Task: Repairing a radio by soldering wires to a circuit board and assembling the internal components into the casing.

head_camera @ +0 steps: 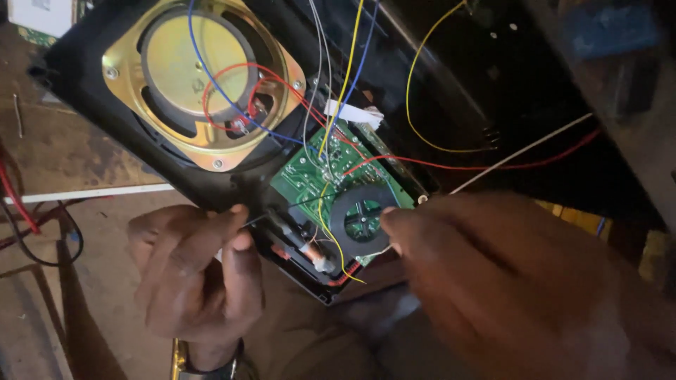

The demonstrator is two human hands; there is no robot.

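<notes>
My left hand (193,271) pinches a thin black wire (282,210) | green circuit board (338,176) just right | my right hand (507,281) closed beside the black dial (362,217)

Worn wooden bench (63,151) — black and red cables (28,225) at left — white strip (84,192)

You face a black casing (84,77) holding a gold-coloured speaker (201,77) and a green circuit board (313,176) with a black ring (362,218). Blue (211,84), red (451,166), yellow (412,105) and white (521,151) wires cross it above a brown table (70,151).
</notes>
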